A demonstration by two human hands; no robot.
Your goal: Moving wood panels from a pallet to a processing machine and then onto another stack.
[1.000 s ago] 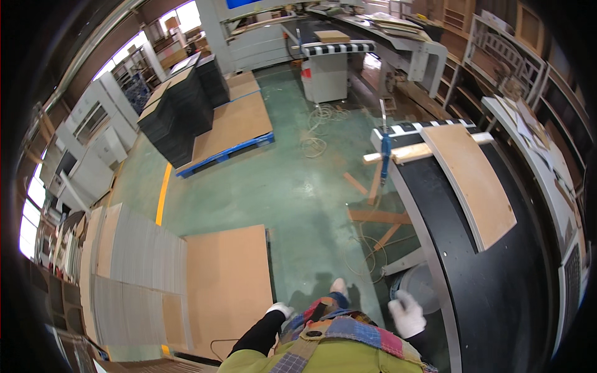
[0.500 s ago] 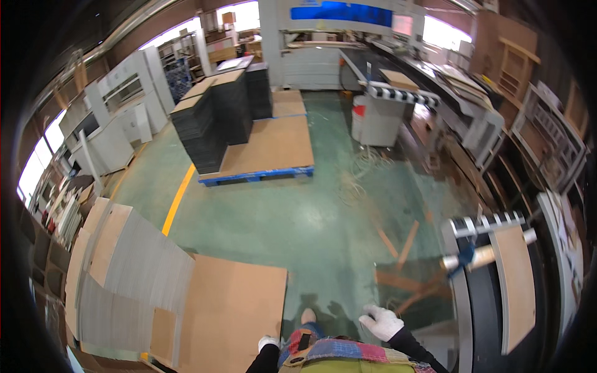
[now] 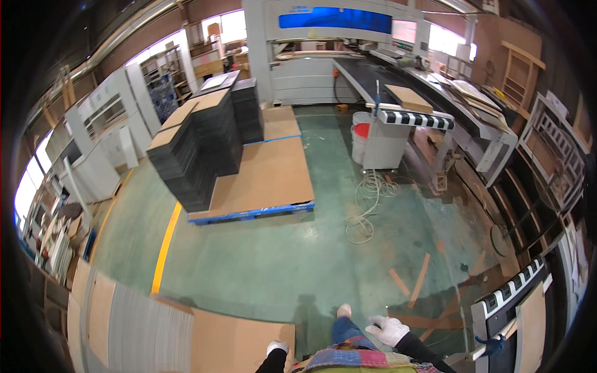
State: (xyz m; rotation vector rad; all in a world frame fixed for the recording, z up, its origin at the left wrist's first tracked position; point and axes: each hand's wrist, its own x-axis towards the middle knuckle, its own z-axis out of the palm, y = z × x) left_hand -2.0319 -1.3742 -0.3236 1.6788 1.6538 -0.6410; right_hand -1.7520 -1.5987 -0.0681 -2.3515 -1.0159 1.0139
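My right hand [image 3: 387, 330] wears a white glove and hangs over the green floor, its fingers loosely bent and apart with nothing in them. My left hand [image 3: 277, 347], also in a white glove, is low at the near edge of a brown board [image 3: 239, 339]. Its fingers are mostly hidden, so their shape cannot be made out, and no held thing shows. Beside the brown board, to the left, stands a stack of grey-edged panels [image 3: 149, 329]. My foot [image 3: 344, 310] is stepping forward between the hands.
Ahead left, a blue pallet [image 3: 252, 214] bears tall stacks of dark panels [image 3: 199, 152]. A coiled pale hose [image 3: 367, 205] and brown strips [image 3: 420, 280] lie on the floor. A long conveyor table [image 3: 373, 84] runs along the right; a roller-ended bench [image 3: 507, 298] stands near right.
The view has moved forward: the pallet and hose are nearer, and the panel stack at near left has slid toward the lower edge. Both hands stay low, with no thing taken up.
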